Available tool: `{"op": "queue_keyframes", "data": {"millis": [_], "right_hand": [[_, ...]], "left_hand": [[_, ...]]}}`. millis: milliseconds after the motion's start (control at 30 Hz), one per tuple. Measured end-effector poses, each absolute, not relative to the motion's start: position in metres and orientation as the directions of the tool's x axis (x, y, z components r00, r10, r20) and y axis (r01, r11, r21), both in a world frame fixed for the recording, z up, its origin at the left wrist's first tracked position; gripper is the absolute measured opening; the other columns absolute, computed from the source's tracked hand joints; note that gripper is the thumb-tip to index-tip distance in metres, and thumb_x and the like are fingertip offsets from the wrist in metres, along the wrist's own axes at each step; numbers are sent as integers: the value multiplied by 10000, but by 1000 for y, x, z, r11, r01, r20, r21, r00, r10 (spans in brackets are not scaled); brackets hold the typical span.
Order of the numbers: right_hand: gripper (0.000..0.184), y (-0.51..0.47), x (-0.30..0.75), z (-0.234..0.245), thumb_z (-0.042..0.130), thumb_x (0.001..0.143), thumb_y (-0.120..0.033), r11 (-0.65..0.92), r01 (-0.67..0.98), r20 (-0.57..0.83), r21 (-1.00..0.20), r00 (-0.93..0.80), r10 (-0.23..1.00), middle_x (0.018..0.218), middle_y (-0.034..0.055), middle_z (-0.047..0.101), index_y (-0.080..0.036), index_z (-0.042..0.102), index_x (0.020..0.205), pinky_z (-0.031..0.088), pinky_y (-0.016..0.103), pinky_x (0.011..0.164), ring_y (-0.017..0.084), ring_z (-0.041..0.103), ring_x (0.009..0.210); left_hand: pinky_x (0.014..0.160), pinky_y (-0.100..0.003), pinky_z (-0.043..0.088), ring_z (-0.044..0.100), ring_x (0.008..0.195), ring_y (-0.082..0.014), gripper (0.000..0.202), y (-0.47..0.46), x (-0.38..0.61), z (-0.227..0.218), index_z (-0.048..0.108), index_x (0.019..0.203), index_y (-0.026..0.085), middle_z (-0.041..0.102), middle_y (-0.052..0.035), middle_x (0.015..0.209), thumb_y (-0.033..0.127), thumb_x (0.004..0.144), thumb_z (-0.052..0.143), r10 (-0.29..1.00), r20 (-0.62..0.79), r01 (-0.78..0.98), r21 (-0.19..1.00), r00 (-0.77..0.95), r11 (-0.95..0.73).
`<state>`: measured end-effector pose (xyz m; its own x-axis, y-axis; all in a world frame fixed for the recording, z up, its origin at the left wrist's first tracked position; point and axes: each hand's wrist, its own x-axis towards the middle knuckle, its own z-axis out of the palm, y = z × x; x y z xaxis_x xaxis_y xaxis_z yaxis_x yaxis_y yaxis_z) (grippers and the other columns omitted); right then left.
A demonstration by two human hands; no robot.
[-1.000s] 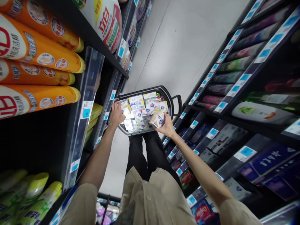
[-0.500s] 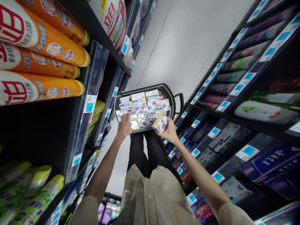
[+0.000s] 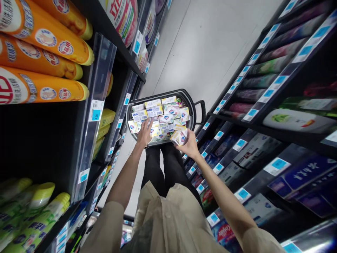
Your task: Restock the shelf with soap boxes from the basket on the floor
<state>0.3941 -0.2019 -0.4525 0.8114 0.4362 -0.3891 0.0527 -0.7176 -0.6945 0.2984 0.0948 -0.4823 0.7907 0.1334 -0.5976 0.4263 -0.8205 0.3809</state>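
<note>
In the head view a black-rimmed basket (image 3: 194, 116) full of small soap boxes (image 3: 154, 111) stands before my legs. My right hand (image 3: 190, 144) grips a couple of soap boxes (image 3: 179, 135) with yellow edges, just above the basket's near right corner. Over the near left part of the load, my left hand (image 3: 144, 133) lies with its fingers stretched out on the boxes. Its fingertips touch a soap box (image 3: 155, 131) beside them. Most boxes lie in rough rows, white with yellow, green or blue print.
Orange dish soap bottles (image 3: 50, 84) fill an upper left shelf, with yellow-capped bottles (image 3: 43, 196) below. On the right, a shelf (image 3: 252, 121) carries bottles and toothpaste boxes (image 3: 223, 228). Grey floor (image 3: 202, 45) runs ahead between the shelves.
My left hand has moved slightly forward and right over the boxes, its fingers now more stretched out. My right hand still holds its soap boxes in nearly the same place.
</note>
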Motion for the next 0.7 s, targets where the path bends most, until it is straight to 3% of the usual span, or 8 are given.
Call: {"op": "queue_keyframes", "data": {"millis": [133,333,467,600,700], "right_hand": [[1123,-201,390,-453,896,603,-562,-709,49,-390,-704,807,444,1382,198,592,-172,422,1544,493,720,1159,475,590,1308],[1123,-204,388,-456,903,597,-574,-728,24,-429,-685,795,429,1378,177,587,-200,419,1539,496,722,1154,471,584,1303],[1126,-205,388,-456,920,589,-562,-727,22,-444,-686,779,443,1372,179,588,-207,426,1537,500,720,1148,470,583,1295],[1118,-202,391,-455,908,606,-557,-713,25,-439,-701,772,459,1381,193,589,-180,422,1539,485,720,1165,475,585,1310],[1144,-200,394,-454,917,593,-542,-710,26,-447,-703,761,470,1410,198,581,-187,410,1555,478,712,1179,483,574,1335]], "left_hand": [[1181,-583,575,314,1639,-438,1090,99,277,-479,322,1754,225,260,-141,1847,97,780,796,129,-590,434,410,797,-802],[1203,-542,553,378,1605,-421,1039,99,256,-481,430,1710,194,458,-157,1748,85,746,801,132,-575,482,515,808,-709],[1234,-557,519,480,1525,-434,1027,106,261,-486,538,1639,170,563,-168,1665,146,681,907,175,-557,534,586,812,-609],[1261,-575,488,558,1461,-434,1064,122,271,-487,613,1582,220,652,-144,1575,215,590,997,250,-575,617,629,779,-473],[1230,-580,519,557,1482,-410,872,133,274,-485,730,1433,243,645,-128,1587,205,599,981,265,-592,648,675,761,-354]]}}
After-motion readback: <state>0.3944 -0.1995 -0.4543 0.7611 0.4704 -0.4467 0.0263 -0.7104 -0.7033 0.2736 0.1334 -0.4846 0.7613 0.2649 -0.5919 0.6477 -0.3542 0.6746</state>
